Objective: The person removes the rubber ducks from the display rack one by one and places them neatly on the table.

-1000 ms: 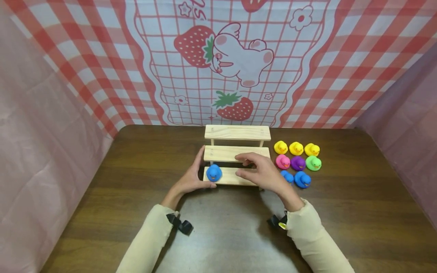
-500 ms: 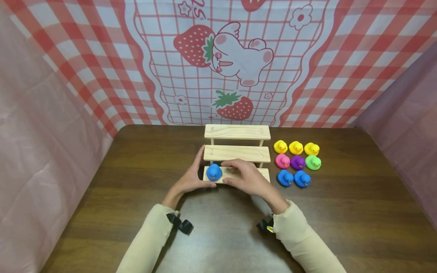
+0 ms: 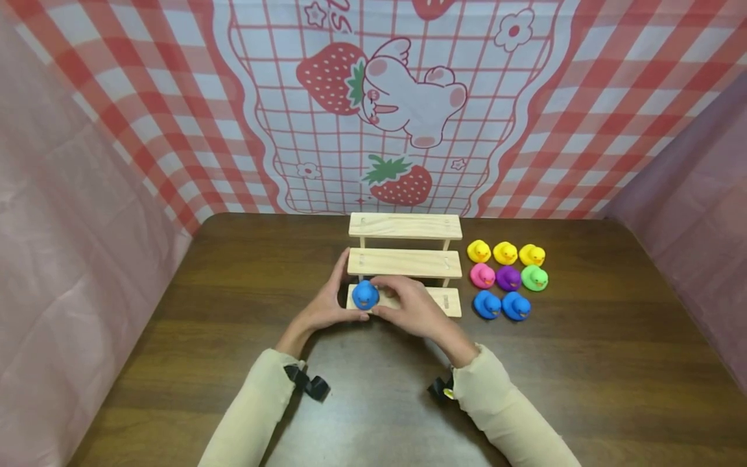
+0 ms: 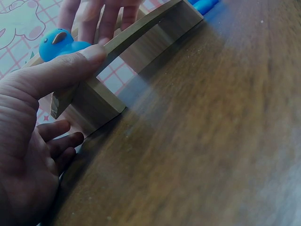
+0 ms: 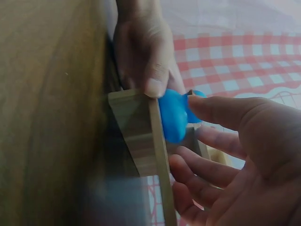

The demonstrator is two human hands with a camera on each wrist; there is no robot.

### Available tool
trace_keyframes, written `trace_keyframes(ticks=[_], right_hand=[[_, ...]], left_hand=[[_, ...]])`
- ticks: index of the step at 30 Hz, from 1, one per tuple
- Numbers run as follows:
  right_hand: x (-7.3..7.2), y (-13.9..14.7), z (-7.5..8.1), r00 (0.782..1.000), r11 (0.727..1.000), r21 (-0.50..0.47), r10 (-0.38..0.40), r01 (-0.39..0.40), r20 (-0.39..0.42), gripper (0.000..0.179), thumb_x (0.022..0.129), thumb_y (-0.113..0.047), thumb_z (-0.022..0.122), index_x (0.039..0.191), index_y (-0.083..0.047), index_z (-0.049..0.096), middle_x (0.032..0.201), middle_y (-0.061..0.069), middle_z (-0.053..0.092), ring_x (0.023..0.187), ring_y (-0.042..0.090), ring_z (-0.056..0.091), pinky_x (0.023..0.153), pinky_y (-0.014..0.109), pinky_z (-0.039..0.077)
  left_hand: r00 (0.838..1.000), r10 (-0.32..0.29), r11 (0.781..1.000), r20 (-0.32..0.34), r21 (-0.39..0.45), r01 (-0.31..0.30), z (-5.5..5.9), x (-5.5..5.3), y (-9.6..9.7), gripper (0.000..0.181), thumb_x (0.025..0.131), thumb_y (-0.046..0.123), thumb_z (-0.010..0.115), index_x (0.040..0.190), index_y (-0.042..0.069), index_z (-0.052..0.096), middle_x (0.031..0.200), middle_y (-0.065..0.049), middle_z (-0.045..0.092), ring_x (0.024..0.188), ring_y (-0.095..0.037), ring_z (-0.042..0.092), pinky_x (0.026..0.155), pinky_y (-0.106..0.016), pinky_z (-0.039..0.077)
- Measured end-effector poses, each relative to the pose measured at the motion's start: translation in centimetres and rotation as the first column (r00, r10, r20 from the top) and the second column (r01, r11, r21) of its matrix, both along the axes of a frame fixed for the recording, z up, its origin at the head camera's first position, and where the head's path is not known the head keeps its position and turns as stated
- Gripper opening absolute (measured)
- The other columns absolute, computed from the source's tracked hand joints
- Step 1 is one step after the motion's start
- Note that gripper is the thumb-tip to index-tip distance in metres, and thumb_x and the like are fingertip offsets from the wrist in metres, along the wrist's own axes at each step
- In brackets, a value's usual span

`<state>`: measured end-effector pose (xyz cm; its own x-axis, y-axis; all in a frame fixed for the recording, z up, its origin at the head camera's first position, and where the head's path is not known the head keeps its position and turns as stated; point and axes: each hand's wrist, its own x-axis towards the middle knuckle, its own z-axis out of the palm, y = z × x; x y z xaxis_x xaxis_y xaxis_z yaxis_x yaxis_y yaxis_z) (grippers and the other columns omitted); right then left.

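Note:
A blue rubber duck [image 3: 365, 296] sits upright at the left end of the lowest step of a three-tier wooden stand [image 3: 404, 263]. My left hand [image 3: 324, 307] grips the stand's left end, its thumb on the plank's front edge beside the duck. My right hand [image 3: 413, 309] reaches over the lowest step from the right. Its thumb and index fingertips are spread at the duck's right side, not plainly pinching it. In the right wrist view the right thumb [image 5: 221, 110] overlaps the duck's head; contact cannot be told.
Right of the stand are rows of rubber ducks: three yellow, including one in the middle [image 3: 505, 253]; a pink [image 3: 482, 275], a purple [image 3: 508, 278] and a green [image 3: 534, 278]; and two blue, one nearer the stand [image 3: 487, 304]. A patterned cloth [image 3: 408, 130] hangs behind the table.
My right hand has moved left along the lowest step, from near its right half to the blue duck's side. My left hand, the stand and the duck have stayed in place.

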<state>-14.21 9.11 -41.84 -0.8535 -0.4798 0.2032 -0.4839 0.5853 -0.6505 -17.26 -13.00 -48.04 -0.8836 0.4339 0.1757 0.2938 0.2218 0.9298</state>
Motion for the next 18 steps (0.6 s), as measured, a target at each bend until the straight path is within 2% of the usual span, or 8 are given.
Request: trace_keyframes(ticks=[2,10,18], right_hand=[[0.0,-0.3,-0.2,1.000,1.000,-0.008,-0.008,0.008,-0.005,0.046,0.085,-0.019,0.080,0.127,-0.008,0.066,0.122,0.011,0.070,0.102,0.023,0.065,0.091,0.041,0.055],[0.0,-1.2,-0.9,0.998,1.000,-0.018,-0.015,0.014,-0.060,0.050,0.079,-0.023,0.085,0.124,-0.009,0.068,0.123,0.010,0.071,0.112,0.027,0.066,0.099,0.045,0.053],[-0.1,-2.0,-1.5,0.992,0.998,0.041,-0.049,0.054,-0.112,0.049,0.079,-0.026,0.085,0.124,-0.013,0.069,0.123,0.009,0.071,0.114,0.030,0.064,0.099,0.047,0.052]], left_hand=[[1.000,-0.004,1.000,-0.015,-0.005,0.004,0.0,0.0,-0.1,0.133,0.069,0.012,0.089,0.162,0.027,-0.003,0.147,-0.025,0.048,0.137,-0.032,0.043,0.120,-0.062,0.022],[0.999,-0.006,1.000,0.041,-0.018,0.006,0.2,0.0,-0.1,0.130,0.072,0.016,0.090,0.162,0.028,-0.003,0.143,-0.022,0.051,0.134,-0.032,0.045,0.121,-0.060,0.022],[0.999,-0.017,1.000,0.034,-0.012,0.017,0.1,-0.1,-0.2,0.131,0.071,0.016,0.090,0.162,0.026,-0.004,0.149,-0.022,0.047,0.137,-0.033,0.044,0.121,-0.058,0.022]])
